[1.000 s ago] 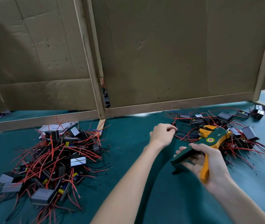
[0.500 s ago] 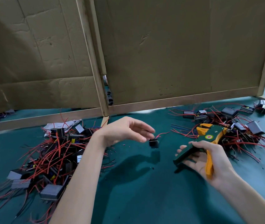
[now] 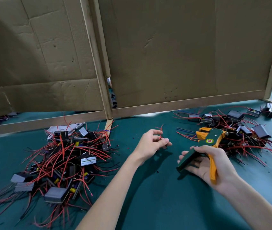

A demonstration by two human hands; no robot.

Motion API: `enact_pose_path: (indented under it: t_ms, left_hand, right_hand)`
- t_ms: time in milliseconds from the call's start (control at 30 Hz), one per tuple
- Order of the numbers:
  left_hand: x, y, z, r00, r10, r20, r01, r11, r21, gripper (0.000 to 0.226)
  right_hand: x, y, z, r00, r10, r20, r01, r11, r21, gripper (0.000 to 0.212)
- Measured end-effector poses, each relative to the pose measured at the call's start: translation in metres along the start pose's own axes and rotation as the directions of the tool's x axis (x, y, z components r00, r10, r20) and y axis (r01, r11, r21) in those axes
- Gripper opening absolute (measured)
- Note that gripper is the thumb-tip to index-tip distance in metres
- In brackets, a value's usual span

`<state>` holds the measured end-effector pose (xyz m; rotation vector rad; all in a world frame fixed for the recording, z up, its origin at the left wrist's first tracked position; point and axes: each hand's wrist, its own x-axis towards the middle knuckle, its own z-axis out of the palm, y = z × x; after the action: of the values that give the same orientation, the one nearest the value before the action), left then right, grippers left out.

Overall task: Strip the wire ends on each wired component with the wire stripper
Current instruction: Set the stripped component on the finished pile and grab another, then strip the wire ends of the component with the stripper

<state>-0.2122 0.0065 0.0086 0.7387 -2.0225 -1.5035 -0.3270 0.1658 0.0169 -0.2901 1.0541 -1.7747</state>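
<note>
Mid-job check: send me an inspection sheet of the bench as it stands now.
Surface: green cloth covers the bench.
Job's things: wire stripper in hand; one wired component in hand; left pile and right pile of components on the cloth.
Clutter: small insulation scraps on the cloth; crumpled white sheet behind the left pile.
Grippers: left hand pinches the component's red wire; right hand grips the stripper's handles.
Cables: red and black leads splay from both piles; no other cables seen.
Surroundings: cardboard partitions on wooden frames behind the bench.
</note>
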Motion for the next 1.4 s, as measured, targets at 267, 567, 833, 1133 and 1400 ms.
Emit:
enact_pose_path:
  t_ms: [267,567,833,1133,1400]
  left_hand:
    - [-0.004,0.008,-0.005,0.965,0.160,-0.209,-0.156,0.987,0.034,0.011]
    - [-0.009,0.047,-0.015,0.881,0.356,-0.312,-0.398,0.914,-0.083,0.019]
    - [-0.007,0.048,-0.026,0.893,0.315,-0.321,-0.369,0.921,-0.122,0.014]
    - [-0.011,0.055,-0.029,0.929,0.256,-0.267,-0.309,0.934,-0.179,0.016]
    - [-0.014,0.059,-0.032,0.944,0.253,-0.211,-0.285,0.948,-0.140,0.010]
  right_hand:
    - [-0.001,0.000,0.001,1.000,0.012,0.014,-0.012,1.000,0.001,0.007]
    - [-0.009,0.004,0.007,0.982,0.019,0.189,-0.008,0.998,-0.059,0.023]
    - [-0.013,0.005,0.008,0.957,0.041,0.287,-0.008,0.993,-0.115,0.027]
    - [-0.014,0.006,0.010,0.953,0.058,0.297,-0.025,0.993,-0.113,0.027]
    - [-0.015,0.005,0.011,0.949,0.075,0.308,-0.040,0.992,-0.116,0.024]
